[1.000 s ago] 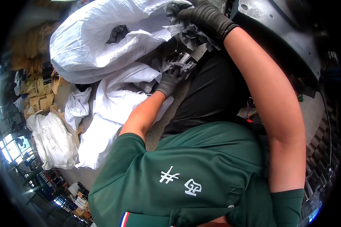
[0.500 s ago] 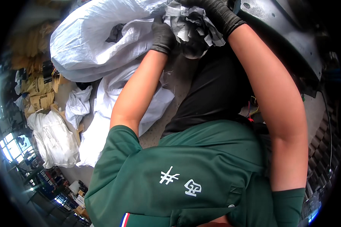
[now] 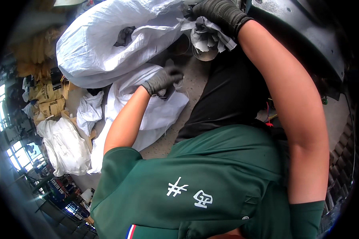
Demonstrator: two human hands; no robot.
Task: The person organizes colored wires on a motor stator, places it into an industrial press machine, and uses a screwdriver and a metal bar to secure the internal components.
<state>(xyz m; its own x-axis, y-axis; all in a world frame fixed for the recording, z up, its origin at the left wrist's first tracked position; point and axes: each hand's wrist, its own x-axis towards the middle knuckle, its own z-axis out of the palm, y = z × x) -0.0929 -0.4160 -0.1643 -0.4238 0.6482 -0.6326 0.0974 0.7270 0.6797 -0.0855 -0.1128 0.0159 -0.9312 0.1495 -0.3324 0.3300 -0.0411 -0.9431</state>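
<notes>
My right hand (image 3: 219,15), in a dark knit glove, is closed on a crumpled grey-and-white striped sheet (image 3: 209,36), whose material I cannot make out. Just below that sheet is a round metal-looking rim (image 3: 205,55); the sheet hides most of it. My left hand (image 3: 163,81), gloved the same way, is over the mouth of the lower white woven sack (image 3: 147,115). Blur smears its fingers, so its grip is unclear. Beyond it lies a larger white sack (image 3: 83,51) with its mouth spread and a dark crumpled piece (image 3: 125,36) inside.
A large dark metal panel (image 3: 303,36) stands at the far right, close to my right forearm. On the left are a full white sack (image 3: 64,147), a small white bag (image 3: 89,113) and brown paper sacks (image 3: 48,99). Red and yellow wires (image 3: 269,119) show beside my leg.
My left hand has left the striped sheet and moved down and left to the lower sack. My right hand still holds the sheet, and the metal-looking rim below shows more.
</notes>
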